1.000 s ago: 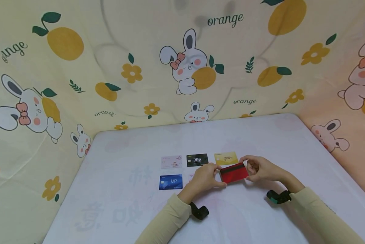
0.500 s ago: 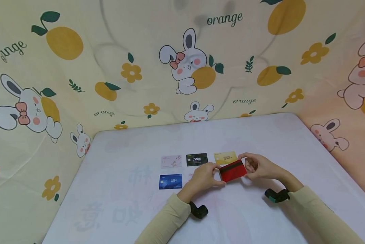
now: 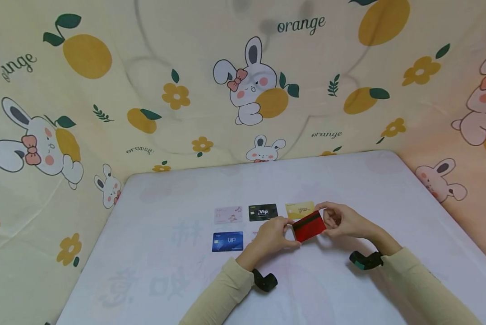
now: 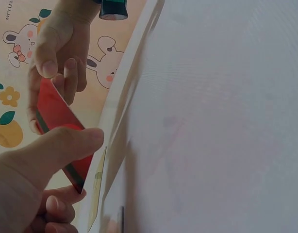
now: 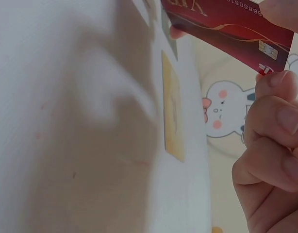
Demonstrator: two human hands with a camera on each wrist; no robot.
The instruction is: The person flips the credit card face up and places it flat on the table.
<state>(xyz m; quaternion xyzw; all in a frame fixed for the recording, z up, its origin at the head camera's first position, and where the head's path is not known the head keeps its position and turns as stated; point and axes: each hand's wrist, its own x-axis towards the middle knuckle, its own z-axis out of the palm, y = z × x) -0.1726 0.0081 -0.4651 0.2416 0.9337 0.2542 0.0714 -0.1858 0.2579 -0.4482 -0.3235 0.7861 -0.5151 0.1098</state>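
Between both hands a red card [image 3: 309, 227] is held tilted above the table, its back with a dark stripe showing in the head view. My left hand [image 3: 269, 236] pinches its left end between thumb and fingers. At the right end, my right hand [image 3: 343, 220] pinches it by thumb and index finger, the other fingers curled. In the right wrist view the card's front [image 5: 236, 29] shows a gold chip and digits. Just behind it lies a gold card [image 3: 299, 210]. A pink card [image 3: 255, 234] is mostly hidden behind the left hand.
On the white table [image 3: 145, 253] lie a pale pink card [image 3: 228, 215], a black VIP card [image 3: 262, 212] and a blue VIP card [image 3: 227, 242]. A patterned cloth with rabbits and oranges [image 3: 202, 90] hangs behind the table.
The right hand has shifted slightly left and away from the body, and the red card has turned to a steeper slant. The left hand stays nearly where it was.
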